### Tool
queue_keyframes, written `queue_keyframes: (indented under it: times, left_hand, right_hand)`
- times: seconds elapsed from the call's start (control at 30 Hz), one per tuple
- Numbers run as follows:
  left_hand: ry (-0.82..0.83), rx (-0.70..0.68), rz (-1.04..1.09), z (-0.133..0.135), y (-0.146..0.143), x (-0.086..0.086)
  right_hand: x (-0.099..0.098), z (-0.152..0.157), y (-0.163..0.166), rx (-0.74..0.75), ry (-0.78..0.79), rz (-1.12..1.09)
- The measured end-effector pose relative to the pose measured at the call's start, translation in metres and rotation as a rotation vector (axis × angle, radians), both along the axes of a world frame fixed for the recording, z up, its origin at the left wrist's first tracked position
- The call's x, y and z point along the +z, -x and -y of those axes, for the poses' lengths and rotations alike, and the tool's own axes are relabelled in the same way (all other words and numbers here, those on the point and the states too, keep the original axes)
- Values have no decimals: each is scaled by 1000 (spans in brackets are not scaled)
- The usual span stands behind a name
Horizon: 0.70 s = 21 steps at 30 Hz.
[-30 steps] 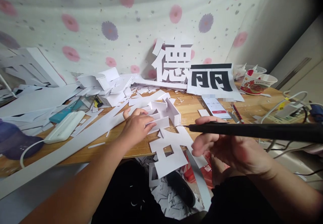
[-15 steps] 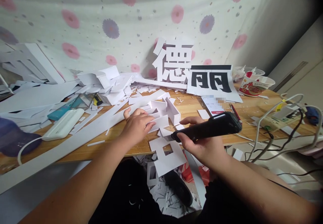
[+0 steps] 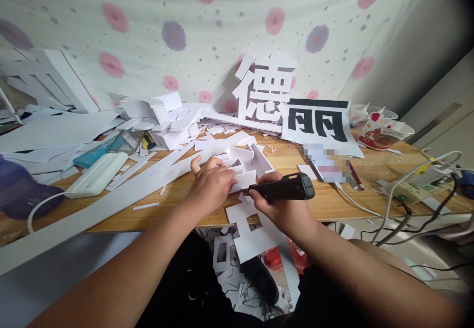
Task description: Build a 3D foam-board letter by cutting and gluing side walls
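White board assembly [image 3: 262,159]: thin upright walls, open-topped angular cells; on wooden table [image 3: 335,208], near front edge | Left hand [image 3: 212,181]: touching left end; pinch closure cannot be told | Right hand [image 3: 283,210]: clamped around black tool [image 3: 285,188], nose beside near wall | Cut-out white sheet [image 3: 255,241]: overhangs table edge

Left hand [image 3: 213,184] bare, right hand [image 3: 287,215] bare, 2 bare forearms [image 3: 159,244], black legwear [image 3: 166,288] over 2 thighs, small pale marks [image 3: 193,297] on left leg's cloth
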State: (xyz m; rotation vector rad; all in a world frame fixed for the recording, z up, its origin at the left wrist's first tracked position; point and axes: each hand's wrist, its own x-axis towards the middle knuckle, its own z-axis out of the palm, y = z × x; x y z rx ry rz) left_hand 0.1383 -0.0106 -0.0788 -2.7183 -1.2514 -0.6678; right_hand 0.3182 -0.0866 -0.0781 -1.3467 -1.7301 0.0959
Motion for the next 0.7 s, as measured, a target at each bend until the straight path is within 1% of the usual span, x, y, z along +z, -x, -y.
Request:
queue_keyframes:
  times: [0.13, 0.37, 0.57, 0.7]
  left_hand:
    - [5, -10, 15, -1, 1, -1]
    - [37, -22, 36, -1, 0, -1]
    - [62, -16, 33, 0, 0, 2]
    - [55, -33, 13, 0, 1, 4]
  right_hand:
    - [-2, -2, 2, -21, -4, 19]
    - [1, 3, 7, -29, 38, 68]
    - [1, 3, 8, -57, 23, 107]
    - [2, 2, 8, -41, 16, 113]
